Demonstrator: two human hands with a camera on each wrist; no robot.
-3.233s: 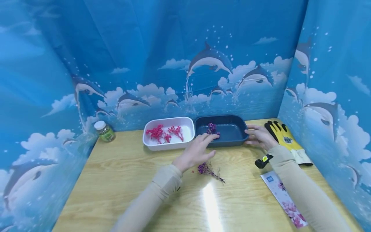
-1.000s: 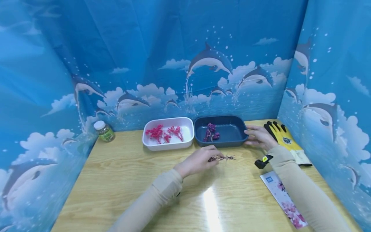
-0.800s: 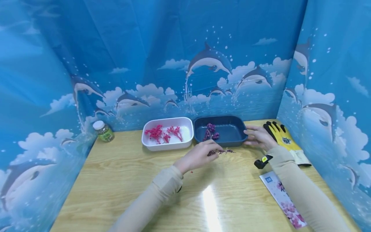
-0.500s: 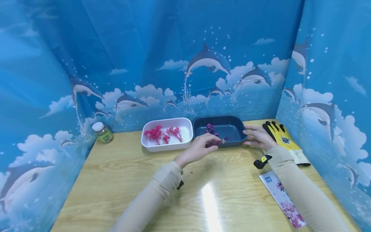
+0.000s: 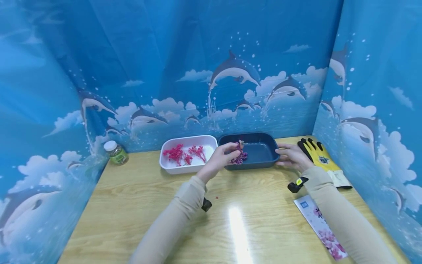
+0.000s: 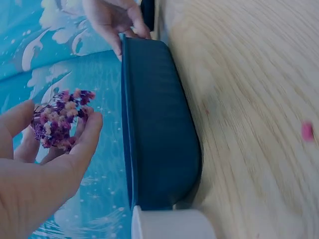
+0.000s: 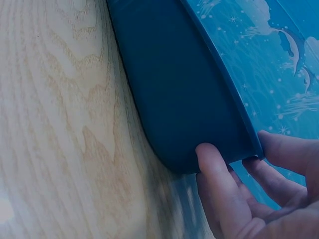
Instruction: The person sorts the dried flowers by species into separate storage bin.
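Observation:
In the head view, my left hand [image 5: 217, 158] is over the left end of a dark blue tray [image 5: 262, 152]. Its fingers and thumb hold a bunch of purple dried flowers [image 6: 61, 119], seen clearly in the left wrist view, above the rim. Other purple flowers lying in the tray are hard to tell from the held bunch in the head view. At the tray's right end, my right hand [image 5: 293, 157] grips the wall and rim, its thumb [image 7: 212, 159] against the outer side. A white tray [image 5: 179, 169] with pink dried flowers [image 5: 174, 154] adjoins on the left.
A jar with a white lid [image 5: 116, 152] stands at the back left. Right of my right hand lies a yellow and black glove [image 5: 321, 157], with a floral-printed packet [image 5: 319, 223] nearer the front. A tiny red bit [image 5: 217, 197] lies on the wooden table [image 5: 138, 205]. A dolphin-print curtain [image 5: 184, 73] closes the back.
My left hand left the dark tray, picked up the purple bunch from the table, and carried it up over the tray's left end, turning the stems upward. The right hand stayed at the tray.

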